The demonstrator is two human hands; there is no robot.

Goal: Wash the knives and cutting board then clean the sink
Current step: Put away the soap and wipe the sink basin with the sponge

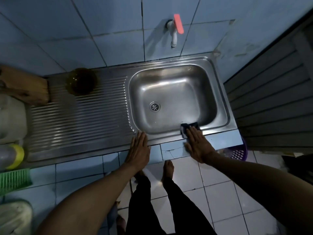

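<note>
A stainless steel sink (218,92) with a ribbed drainboard (79,119) sits against blue wall tiles. Its basin holds nothing over the drain (154,106). My right hand (198,145) lies flat, fingers straight, pressing a dark sponge (188,127) onto the sink's front rim at the right. Flat on the front rim near the basin's left corner rests my left hand (138,150), holding nothing. A wooden cutting board (25,85) leans at the far left end of the drainboard. No knives are in view.
A white tap with an orange-red handle (177,26) juts from the wall above the basin. A brownish glass bowl (81,82) stands on the drainboard. White containers and a green rack (15,178) crowd the left edge. A purple basket (238,153) sits under the right corner.
</note>
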